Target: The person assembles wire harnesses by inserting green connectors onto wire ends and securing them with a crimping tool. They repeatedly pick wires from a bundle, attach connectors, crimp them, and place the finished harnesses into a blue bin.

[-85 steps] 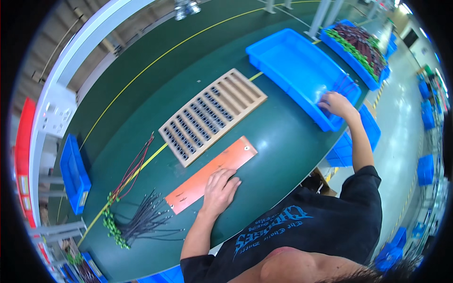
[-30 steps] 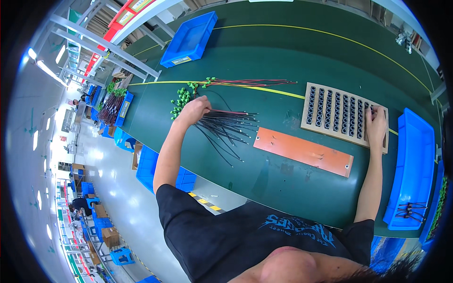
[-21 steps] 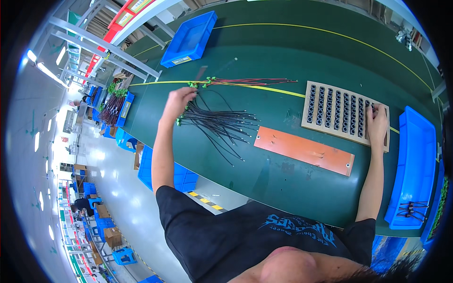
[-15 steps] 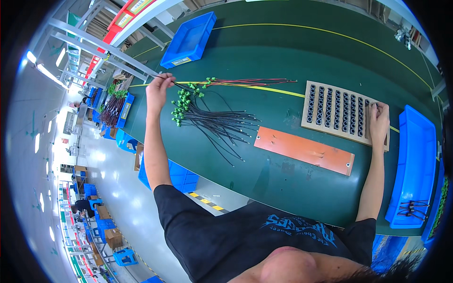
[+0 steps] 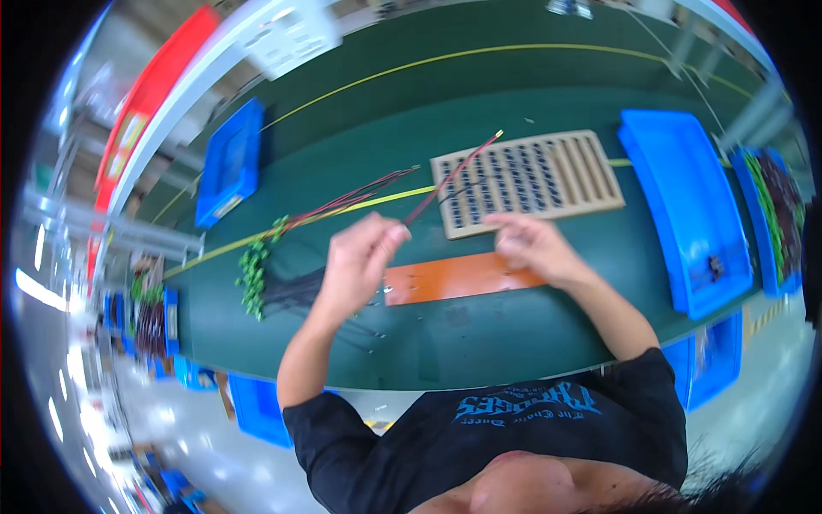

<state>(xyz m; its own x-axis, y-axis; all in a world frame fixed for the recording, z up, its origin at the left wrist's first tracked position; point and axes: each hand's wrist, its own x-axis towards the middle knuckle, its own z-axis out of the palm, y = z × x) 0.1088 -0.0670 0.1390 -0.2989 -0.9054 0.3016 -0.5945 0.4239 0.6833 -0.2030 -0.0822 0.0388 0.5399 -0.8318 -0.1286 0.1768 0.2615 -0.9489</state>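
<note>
Red wire in the left hand, right hand over the orange board

Head view: the left hand is closed, thumb against fingers, with the red wire pinched at its fingertips. The wire slants up and to the right, crossing in front of the left part of a wooden rack and ending in a pale tip near the rack's far edge; whether it touches the rack cannot be told.

The right hand is near the board's right end, partly covering it, with the index finger pointing left by the rack's near edge. Its other fingers are curled and blurred — whether they grasp anything cannot be told.

Rows of small black pieces fill most of the rack, while the slots at its right end show pale wood. The board lies just in front of it on the green table.

Left of the left hand lie dark wires with green connectors at their left ends — more red wires spread beyond them, near the yellow line. A blue tray stands to the right of the rack, with small dark parts at its near end; another blue bin stands at the far left.
</note>
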